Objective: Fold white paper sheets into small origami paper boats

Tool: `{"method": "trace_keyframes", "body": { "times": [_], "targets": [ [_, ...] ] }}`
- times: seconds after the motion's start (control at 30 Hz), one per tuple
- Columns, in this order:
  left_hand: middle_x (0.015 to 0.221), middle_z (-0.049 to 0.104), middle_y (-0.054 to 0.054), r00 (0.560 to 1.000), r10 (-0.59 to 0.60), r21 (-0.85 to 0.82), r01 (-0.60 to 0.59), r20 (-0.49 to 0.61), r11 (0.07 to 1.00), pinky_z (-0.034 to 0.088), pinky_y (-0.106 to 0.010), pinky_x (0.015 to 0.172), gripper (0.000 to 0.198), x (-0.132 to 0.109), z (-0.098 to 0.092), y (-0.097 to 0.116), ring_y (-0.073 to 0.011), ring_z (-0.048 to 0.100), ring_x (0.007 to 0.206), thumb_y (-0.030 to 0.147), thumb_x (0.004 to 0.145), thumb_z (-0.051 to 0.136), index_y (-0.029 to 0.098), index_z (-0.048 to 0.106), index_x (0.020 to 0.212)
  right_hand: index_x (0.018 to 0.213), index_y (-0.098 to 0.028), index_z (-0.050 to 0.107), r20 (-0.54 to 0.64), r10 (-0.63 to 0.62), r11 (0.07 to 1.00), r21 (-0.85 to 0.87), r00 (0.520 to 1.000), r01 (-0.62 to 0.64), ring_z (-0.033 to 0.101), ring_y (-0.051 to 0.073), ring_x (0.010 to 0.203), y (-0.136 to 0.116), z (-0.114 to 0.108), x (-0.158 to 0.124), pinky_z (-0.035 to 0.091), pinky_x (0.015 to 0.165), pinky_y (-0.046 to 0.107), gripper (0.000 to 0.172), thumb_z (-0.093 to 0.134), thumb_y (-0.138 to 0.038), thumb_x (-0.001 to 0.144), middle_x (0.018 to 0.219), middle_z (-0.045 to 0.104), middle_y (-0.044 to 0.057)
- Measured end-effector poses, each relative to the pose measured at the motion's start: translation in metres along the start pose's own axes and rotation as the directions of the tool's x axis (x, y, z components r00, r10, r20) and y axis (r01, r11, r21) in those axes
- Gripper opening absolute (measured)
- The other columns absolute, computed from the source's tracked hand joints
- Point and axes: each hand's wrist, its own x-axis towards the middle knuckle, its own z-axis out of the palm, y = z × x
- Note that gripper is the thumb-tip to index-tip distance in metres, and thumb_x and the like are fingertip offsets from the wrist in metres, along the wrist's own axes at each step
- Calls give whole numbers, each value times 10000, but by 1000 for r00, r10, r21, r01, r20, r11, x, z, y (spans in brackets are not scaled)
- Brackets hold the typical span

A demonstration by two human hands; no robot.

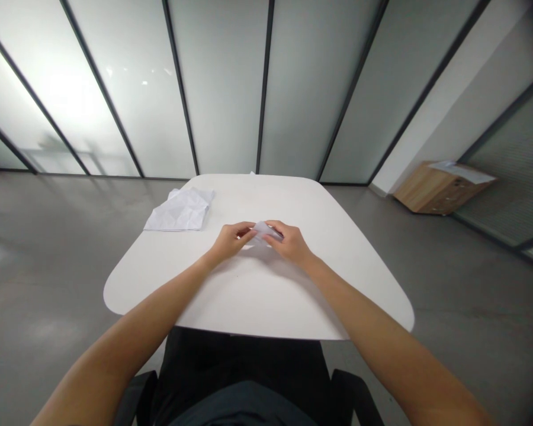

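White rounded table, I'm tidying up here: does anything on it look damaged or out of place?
Yes: the white paper sheet on the left of the white rounded table looks odd. It is creased all over, as if crumpled and then flattened, and one corner curls up.

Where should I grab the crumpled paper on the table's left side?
Pinch the crumpled paper at its far right corner, coming from the right with the left hand: that corner looks creased and slightly raised, and that hand is nearest.
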Motion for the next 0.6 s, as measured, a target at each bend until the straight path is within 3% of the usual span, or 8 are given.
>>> {"method": "trace_keyframes", "body": {
  "times": [0.17,0.3,0.47,0.6],
  "targets": [
    [799,696,-35,981,-188,-318,192,42,928,435,-223,589,599,3,1,-1,-123,585,648,551,869,697,126,663,1290,1287,-213,668,-40,187,979,83,981,-184,684,212,844,-9,0,1,537,756,302,460,675,-455,897,1038,757,63],
    [773,650,-13,962,-238,-433,274,135,859,418,-217,581,687,4,0,-5,-110,562,631,561,837,728,130,605,1357,1251,-209,688,-17,264,940,229,964,-254,682,203,856,-3,5,2,536,722,285,447,694,-439,868,1033,745,57],
    [834,662,-16,930,-216,-325,312,297,893,432,-219,615,678,1,-7,-12,-119,594,707,462,794,789,150,598,1366,1161,-209,732,45,355,920,162,934,-357,659,164,762,13,13,2,518,695,276,347,678,-376,863,986,733,35],
    [972,722,-60,931,-206,-97,245,300,965,505,-261,728,540,-1,-9,-18,-161,655,846,398,829,739,166,656,1310,1123,-221,749,132,383,922,11,914,-388,662,163,772,20,16,1,506,738,284,270,672,-294,875,942,748,20]
  ]
}}
